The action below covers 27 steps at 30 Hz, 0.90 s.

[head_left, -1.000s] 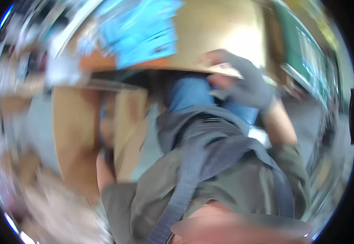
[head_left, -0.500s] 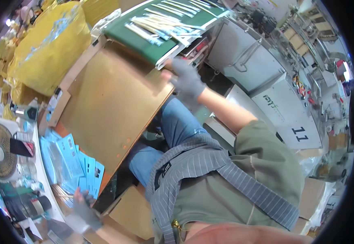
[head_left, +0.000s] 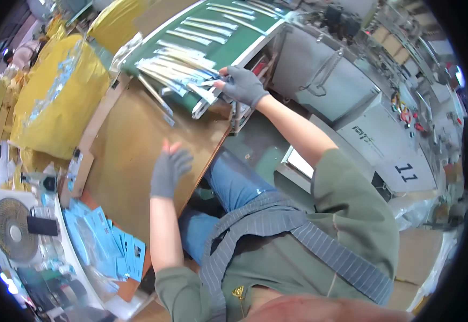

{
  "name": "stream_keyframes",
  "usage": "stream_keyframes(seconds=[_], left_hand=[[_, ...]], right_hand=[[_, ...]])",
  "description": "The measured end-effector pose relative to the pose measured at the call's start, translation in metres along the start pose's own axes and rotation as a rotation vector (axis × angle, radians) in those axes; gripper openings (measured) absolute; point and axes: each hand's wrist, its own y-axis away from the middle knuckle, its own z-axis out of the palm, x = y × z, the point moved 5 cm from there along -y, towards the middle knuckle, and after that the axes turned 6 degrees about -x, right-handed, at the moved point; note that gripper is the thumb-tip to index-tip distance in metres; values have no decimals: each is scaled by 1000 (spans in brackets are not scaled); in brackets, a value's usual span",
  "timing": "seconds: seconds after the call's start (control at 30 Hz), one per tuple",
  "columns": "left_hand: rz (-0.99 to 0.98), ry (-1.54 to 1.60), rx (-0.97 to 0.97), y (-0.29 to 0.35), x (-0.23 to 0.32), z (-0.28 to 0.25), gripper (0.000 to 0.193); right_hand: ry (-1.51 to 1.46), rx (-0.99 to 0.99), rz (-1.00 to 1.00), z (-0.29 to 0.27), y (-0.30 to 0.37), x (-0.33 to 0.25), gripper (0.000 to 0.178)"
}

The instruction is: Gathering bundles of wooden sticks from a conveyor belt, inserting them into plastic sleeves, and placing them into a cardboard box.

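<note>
A pile of slim sticks in clear wrappers (head_left: 172,70), which look like chopsticks, lies at the near end of a green conveyor belt (head_left: 228,40). My right hand (head_left: 242,86), in a grey fingertip-less glove, is at the belt's corner beside the pile. Its thumb and forefinger are apart, next to the wrapper ends. My left hand (head_left: 170,169), gloved the same way, is over the brown table board (head_left: 118,145) with its fingers spread and nothing in them. One wrapped stick (head_left: 156,99) hangs over the belt's end onto the board.
Blue printed plastic bags (head_left: 105,241) lie at the board's left end. Beyond the board stands a big yellow sack (head_left: 59,91). A fan (head_left: 15,228) is at far left, a grey machine cabinet (head_left: 387,142) at right. Another person (head_left: 25,55) is in the far background.
My left hand has moved from the blue bags up and right over the board. The stick pile has come nearer along the belt, some ends now past its edge. My right hand remains beside the belt.
</note>
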Motion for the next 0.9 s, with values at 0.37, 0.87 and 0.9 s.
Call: stream_keyframes(seconds=[0.37,0.87,0.9], left_hand=[[33,178,-6,-82,33,40,35],[-2,120,82,73,-74,28,24],[3,36,98,83,-76,26,25]], right_hand=[[-188,-81,-413,68,67,-104,24],[-1381,-121,700,207,42,-49,41],[-1381,-131,700,214,39,-48,41]])
